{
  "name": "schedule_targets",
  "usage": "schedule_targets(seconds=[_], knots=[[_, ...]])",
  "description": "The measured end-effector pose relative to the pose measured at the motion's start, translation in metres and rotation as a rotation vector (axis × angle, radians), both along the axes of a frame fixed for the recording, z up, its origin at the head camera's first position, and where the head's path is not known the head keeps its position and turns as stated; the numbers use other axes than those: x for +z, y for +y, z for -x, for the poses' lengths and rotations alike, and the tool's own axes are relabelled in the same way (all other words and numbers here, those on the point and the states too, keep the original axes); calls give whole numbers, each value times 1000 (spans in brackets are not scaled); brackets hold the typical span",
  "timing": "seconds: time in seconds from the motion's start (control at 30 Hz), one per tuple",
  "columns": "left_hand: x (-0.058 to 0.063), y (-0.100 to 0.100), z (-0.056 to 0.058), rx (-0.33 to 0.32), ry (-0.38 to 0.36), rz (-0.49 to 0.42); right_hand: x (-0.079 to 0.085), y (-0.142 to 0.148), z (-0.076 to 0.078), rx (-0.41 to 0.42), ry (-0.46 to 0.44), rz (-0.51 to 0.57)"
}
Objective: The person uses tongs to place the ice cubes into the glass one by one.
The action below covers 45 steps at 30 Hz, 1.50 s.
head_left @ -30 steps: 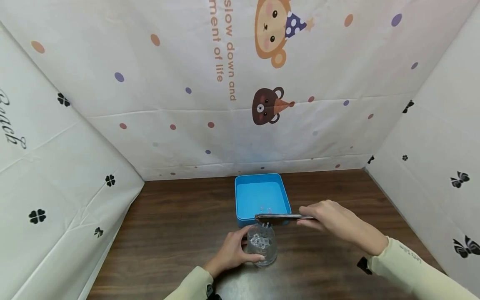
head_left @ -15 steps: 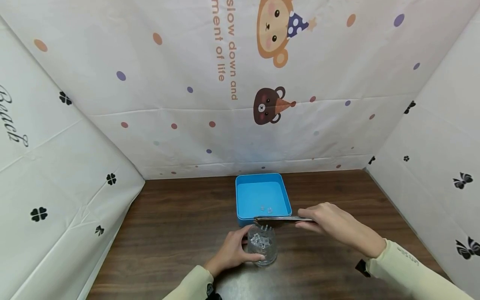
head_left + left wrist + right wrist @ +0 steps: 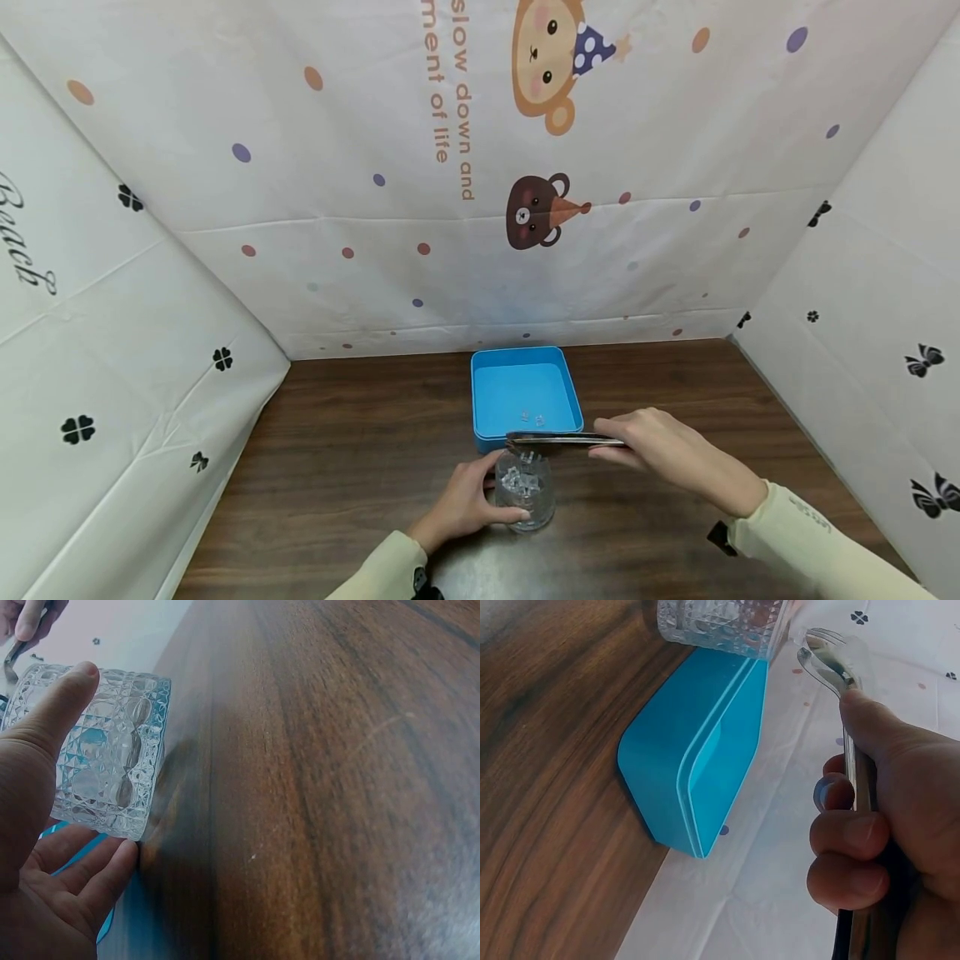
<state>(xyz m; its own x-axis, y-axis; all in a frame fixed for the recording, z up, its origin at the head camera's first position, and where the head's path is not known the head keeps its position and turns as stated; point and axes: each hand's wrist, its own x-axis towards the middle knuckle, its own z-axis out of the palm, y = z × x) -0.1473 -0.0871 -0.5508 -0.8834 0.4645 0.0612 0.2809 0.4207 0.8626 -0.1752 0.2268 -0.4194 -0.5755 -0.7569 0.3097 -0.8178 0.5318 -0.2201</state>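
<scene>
A clear patterned glass (image 3: 528,510) stands on the table, its faceted wall plain in the left wrist view. Several small clear pieces (image 3: 519,481) lie inside it. My left hand (image 3: 467,504) grips the glass, thumb on the near side and fingers behind. My right hand (image 3: 660,450) holds metal tongs (image 3: 570,438) level by the handles. One end of the tongs is forked and the other spoon-shaped, as the right wrist view shows. Their tips are right at the glass's far rim, and I cannot tell whether they hold a piece.
Directly behind the glass is a blue square tray (image 3: 476,400) with a few small clear pieces (image 3: 538,420) near its front side. The brown wooden table (image 3: 360,433) ends at printed white cloth (image 3: 337,283) at the back and both sides.
My right hand and the tongs have shifted slightly left and down over the glass. My left hand and the glass stay in place.
</scene>
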Motion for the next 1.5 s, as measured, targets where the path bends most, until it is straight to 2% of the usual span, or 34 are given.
schedule_targets(seconds=[0.3, 0.9, 1.2, 1.5], knots=[[1, 0, -1, 4, -6, 11, -3, 0, 0, -37, 39, -2], [1, 1, -2, 12, -4, 26, -4, 2, 2, -67, -41, -21], [2, 2, -1, -6, 5, -33, -1, 1, 22, -102, -107, -29], [1, 2, -1, -12, -3, -42, -4, 1, 49, -126, -110, -43]])
